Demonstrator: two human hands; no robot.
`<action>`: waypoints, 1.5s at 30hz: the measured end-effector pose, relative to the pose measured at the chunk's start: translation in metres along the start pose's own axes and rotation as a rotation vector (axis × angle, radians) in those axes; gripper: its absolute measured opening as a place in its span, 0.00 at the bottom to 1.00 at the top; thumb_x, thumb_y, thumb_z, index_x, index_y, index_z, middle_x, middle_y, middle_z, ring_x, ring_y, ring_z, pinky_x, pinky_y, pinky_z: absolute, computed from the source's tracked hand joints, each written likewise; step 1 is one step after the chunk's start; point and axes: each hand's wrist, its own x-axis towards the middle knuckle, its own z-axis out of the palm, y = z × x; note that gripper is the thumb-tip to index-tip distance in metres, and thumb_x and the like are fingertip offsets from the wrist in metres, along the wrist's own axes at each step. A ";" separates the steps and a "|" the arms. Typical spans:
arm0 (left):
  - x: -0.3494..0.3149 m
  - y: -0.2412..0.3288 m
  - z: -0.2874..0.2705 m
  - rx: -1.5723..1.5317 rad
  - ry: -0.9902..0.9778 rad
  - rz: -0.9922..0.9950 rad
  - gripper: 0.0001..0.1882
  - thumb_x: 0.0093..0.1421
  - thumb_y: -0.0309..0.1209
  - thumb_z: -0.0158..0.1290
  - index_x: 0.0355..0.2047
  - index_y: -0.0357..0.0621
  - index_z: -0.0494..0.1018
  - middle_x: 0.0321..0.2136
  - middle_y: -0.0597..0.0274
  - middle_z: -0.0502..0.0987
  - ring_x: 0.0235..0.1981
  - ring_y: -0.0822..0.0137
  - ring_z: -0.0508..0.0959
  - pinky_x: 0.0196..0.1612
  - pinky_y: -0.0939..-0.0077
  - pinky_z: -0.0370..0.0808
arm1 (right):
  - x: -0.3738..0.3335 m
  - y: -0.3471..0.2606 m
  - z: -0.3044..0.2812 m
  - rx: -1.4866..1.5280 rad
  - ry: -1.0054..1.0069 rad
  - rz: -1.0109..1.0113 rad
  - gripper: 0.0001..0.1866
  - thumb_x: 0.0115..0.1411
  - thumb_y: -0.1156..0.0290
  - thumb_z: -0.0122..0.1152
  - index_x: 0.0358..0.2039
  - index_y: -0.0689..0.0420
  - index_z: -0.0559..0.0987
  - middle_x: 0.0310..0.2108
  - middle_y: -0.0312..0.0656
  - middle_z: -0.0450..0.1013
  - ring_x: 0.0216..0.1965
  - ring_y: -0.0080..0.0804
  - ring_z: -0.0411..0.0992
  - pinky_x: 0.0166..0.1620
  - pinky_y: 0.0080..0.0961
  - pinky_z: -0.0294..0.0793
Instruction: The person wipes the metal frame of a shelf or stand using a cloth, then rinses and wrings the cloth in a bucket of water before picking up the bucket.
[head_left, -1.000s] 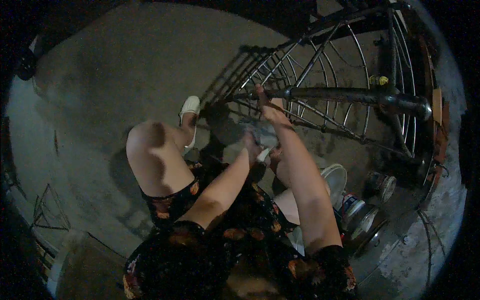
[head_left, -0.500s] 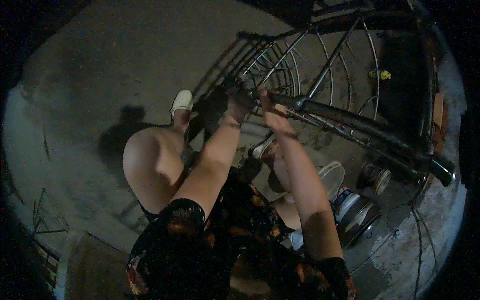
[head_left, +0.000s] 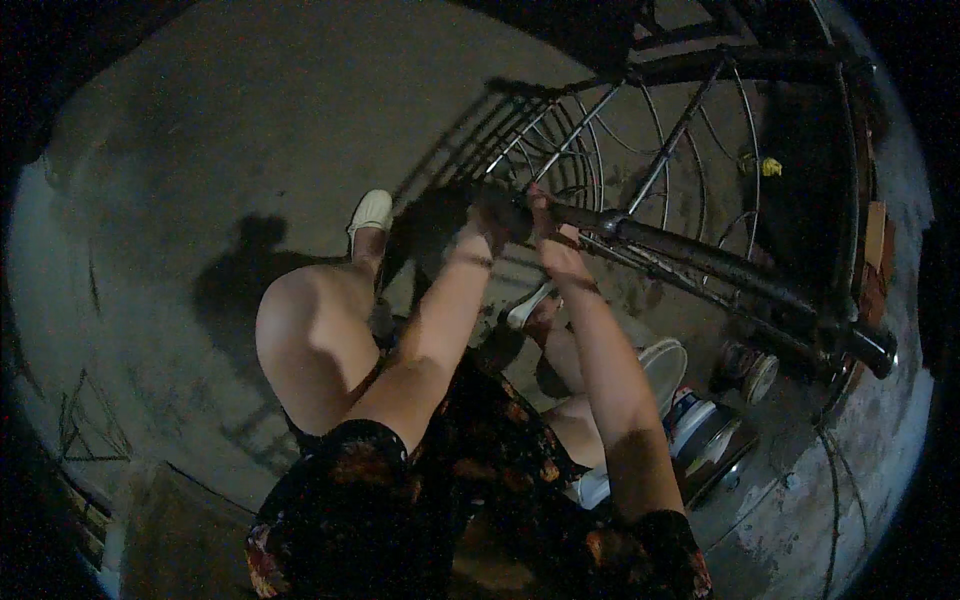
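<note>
One bare right hand (head_left: 563, 255) is clasping a dark metal tube (head_left: 700, 257), which is running rightward from the grip along a barred metal frame (head_left: 668, 150). Just left of that grip, the left hand (head_left: 485, 230) is showing blurred and shadowed, leaving its hold impossible to tell. Below the grip, a pale shoe (head_left: 526, 308) is resting on the floor (head_left: 250, 140).

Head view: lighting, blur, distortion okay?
Head view: dim and grainy, corners black; head view: the bare left hand is blurred and dark, its grip unreadable; head view: dark shadows cross the grey floor, with a small glint at the right end of the dark metal tube; head view: fisheye bending toward the rim.
</note>
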 end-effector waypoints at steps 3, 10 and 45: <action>0.011 0.003 -0.022 0.088 -0.002 0.021 0.23 0.63 0.46 0.41 0.51 0.43 0.66 0.45 0.58 0.71 0.45 0.62 0.71 0.49 0.69 0.70 | -0.003 0.014 0.007 1.162 -0.138 0.133 0.16 0.64 0.60 0.43 0.44 0.57 0.72 0.44 0.47 0.70 0.50 0.41 0.65 0.53 0.36 0.64; 0.039 0.020 -0.057 -0.017 -0.085 -0.014 0.22 0.61 0.46 0.44 0.48 0.44 0.68 0.43 0.60 0.72 0.43 0.64 0.71 0.48 0.70 0.70 | 0.011 -0.005 -0.002 -0.182 -0.161 0.213 0.31 0.61 0.43 0.35 0.50 0.57 0.70 0.48 0.53 0.67 0.49 0.46 0.65 0.54 0.39 0.61; -0.047 0.014 0.036 -0.020 -0.124 0.075 0.20 0.63 0.41 0.40 0.48 0.39 0.67 0.46 0.51 0.71 0.47 0.59 0.72 0.52 0.63 0.71 | 0.006 -0.002 -0.018 -0.019 -0.269 -0.029 0.31 0.58 0.39 0.40 0.44 0.55 0.73 0.43 0.49 0.71 0.43 0.45 0.68 0.47 0.36 0.65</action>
